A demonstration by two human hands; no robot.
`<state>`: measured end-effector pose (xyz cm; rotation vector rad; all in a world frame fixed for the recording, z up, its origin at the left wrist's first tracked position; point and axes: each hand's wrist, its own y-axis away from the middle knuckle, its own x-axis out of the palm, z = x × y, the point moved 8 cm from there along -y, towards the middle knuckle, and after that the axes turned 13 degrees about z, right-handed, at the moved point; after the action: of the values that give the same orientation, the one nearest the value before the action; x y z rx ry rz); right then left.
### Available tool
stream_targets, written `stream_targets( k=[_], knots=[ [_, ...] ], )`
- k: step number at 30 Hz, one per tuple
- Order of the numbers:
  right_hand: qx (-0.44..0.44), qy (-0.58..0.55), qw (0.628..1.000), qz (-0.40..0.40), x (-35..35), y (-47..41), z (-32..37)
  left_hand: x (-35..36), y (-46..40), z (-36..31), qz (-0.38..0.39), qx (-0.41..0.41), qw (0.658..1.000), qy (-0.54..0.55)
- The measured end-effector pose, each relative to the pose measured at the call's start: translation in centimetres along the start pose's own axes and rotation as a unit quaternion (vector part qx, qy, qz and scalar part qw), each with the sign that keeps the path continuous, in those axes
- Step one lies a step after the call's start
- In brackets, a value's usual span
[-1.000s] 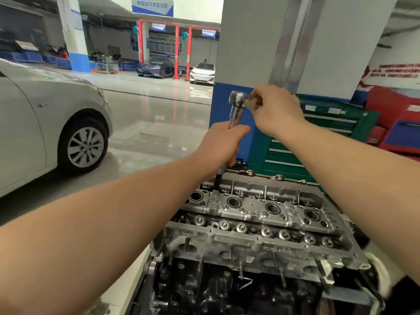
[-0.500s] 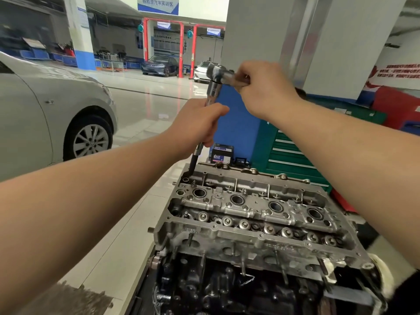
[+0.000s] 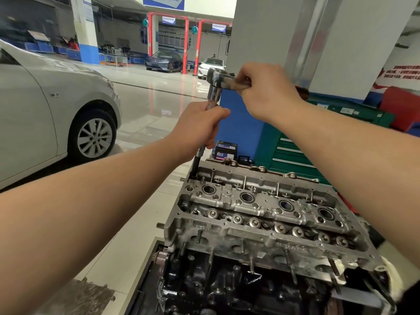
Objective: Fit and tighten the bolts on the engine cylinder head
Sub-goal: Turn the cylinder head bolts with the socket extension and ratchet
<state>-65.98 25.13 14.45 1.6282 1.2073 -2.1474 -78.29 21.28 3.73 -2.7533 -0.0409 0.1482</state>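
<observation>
One cylinder head (image 3: 261, 208), bare grey aluminium, atop a black engine block (image 3: 227, 287); four round plug wells in a row. One ratchet (image 3: 219, 77) with long extension (image 3: 200, 155) seated at the head's far-left corner. Left hand (image 3: 200, 128): fingers wrapped round the extension. Right hand (image 3: 266, 92): fingers curled on the ratchet handle. Three cars; nearest, silver car (image 3: 45, 105).

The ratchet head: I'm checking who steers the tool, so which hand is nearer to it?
Right. The right hand grips the handle directly beside the ratchet head; the left hand holds the extension bar farther down, toward the cylinder head.
</observation>
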Motion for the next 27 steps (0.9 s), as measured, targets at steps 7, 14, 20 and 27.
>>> stream_targets(
  k=[7, 14, 20, 27],
  knots=[
    [0.016, 0.003, 1.0, 0.019, 0.3, -0.5, -0.4, 0.1, -0.5, 0.5, 0.0, 0.018, 1.0, 0.009],
    [-0.011, 0.056, 0.997, 0.055, 0.6, -1.3, 1.1, -0.2, -0.2, 1.1, -0.024, 0.035, 0.998, 0.049],
    [-0.048, 0.045, 0.992, 0.106, 0.8, -0.9, 2.7, -0.4, -0.7, 1.1, 0.087, -0.004, 0.994, 0.071],
    [-0.109, -0.106, 0.983, 0.105, -0.4, 0.5, 4.4, 0.6, -1.0, 1.3, 0.091, -0.01, 0.993, 0.078]
  ],
)
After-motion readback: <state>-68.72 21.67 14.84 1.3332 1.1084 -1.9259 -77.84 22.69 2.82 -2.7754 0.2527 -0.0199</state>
